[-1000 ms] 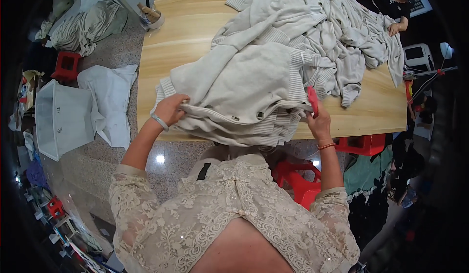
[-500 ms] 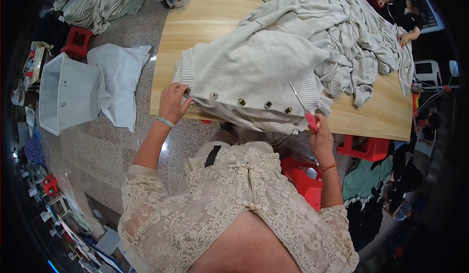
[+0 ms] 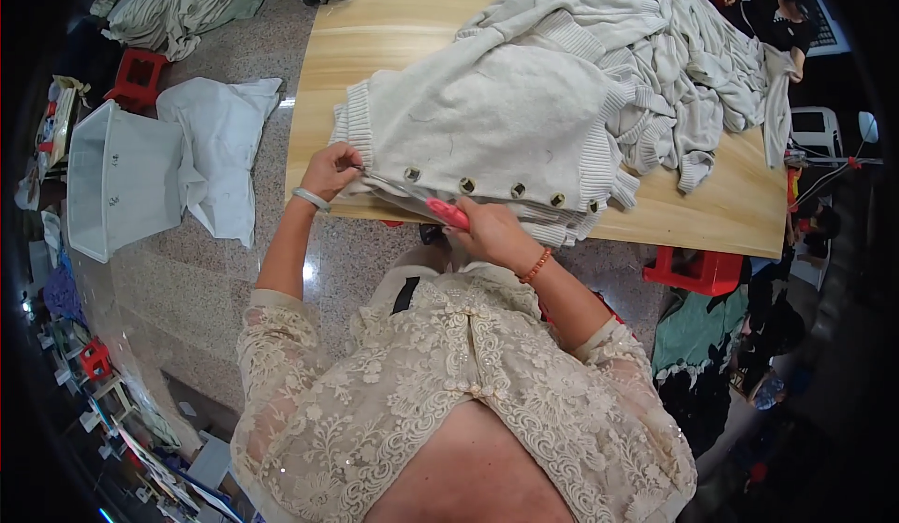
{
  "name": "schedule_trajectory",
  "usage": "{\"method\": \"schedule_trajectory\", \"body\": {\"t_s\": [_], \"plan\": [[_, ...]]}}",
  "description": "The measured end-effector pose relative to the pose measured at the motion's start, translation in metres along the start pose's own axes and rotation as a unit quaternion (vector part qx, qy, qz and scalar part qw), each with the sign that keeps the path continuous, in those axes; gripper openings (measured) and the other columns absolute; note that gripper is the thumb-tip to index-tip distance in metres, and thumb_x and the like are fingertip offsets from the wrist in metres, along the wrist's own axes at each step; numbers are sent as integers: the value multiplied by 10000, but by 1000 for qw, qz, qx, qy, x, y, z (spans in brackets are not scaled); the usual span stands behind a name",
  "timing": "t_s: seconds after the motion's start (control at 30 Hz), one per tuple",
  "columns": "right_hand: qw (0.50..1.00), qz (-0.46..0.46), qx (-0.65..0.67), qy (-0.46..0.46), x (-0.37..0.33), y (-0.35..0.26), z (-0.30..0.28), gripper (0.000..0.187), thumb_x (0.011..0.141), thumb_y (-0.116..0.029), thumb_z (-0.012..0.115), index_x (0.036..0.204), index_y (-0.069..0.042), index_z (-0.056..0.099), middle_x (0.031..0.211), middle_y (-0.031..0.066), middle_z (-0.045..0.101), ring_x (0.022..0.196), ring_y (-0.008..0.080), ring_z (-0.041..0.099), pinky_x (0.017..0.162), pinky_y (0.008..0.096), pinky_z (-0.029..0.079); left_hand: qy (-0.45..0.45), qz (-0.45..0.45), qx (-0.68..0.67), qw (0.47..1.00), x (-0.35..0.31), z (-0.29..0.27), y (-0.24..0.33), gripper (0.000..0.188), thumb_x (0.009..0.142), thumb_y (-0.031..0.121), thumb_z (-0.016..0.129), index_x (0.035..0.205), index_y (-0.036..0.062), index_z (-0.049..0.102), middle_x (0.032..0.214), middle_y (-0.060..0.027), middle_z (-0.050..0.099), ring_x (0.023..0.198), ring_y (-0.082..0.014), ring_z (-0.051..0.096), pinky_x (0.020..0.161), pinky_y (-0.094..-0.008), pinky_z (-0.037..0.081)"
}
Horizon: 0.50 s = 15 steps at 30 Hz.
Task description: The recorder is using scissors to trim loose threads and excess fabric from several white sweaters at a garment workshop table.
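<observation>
A pale cream knitted cardigan [image 3: 487, 111] lies near the table's front edge, its dark round buttons lined up along the nearer side. At its left corner, beside the ribbed band, my left hand [image 3: 330, 171] pinches the knit edge between closed fingers. My right hand [image 3: 496, 233] is wrapped round red-handled scissors [image 3: 448, 212]. Their thin metal blades lie over the front edge of the cardigan and point left toward my left fingertips. Whether the blades touch the knit there, I cannot tell.
More cream knitwear [image 3: 693, 83] is heaped across the wooden table [image 3: 393, 27]. Behind it at the far right is another person [image 3: 782, 22]. A white bin [image 3: 140, 181] and white sack [image 3: 229, 158] stand on the left floor; a red stool [image 3: 698, 268] is under the right edge.
My right hand has carried the scissors leftward along the cardigan's front edge, toward my left hand. My left fingers have drawn together at the corner. The view has shifted slightly.
</observation>
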State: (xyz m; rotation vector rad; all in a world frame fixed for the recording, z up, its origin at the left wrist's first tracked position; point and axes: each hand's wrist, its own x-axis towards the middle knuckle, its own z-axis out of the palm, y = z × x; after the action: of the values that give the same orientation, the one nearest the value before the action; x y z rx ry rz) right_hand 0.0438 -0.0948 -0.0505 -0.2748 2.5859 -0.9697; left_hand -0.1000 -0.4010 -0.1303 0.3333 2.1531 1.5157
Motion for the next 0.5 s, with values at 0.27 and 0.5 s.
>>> {"method": "schedule_trajectory", "body": {"t_s": [0.27,0.5], "plan": [[998,65,13,12,-38,22,-22,297,847,-221,649,1090,-103,526,810,186,643,775,399,623,673,476,472,119,190,404,887,-5,29,42,309,658,48,719,944,80,606,930,-105,587,878,-311,534,777,-438,429],[992,119,-31,6,-67,30,-29,293,850,-278,653,1069,-111,556,774,160,650,763,367,639,648,471,484,56,224,272,934,0,102,38,333,700,59,739,979,51,559,974,-149,539,909,-349,552,778,-399,461]]}}
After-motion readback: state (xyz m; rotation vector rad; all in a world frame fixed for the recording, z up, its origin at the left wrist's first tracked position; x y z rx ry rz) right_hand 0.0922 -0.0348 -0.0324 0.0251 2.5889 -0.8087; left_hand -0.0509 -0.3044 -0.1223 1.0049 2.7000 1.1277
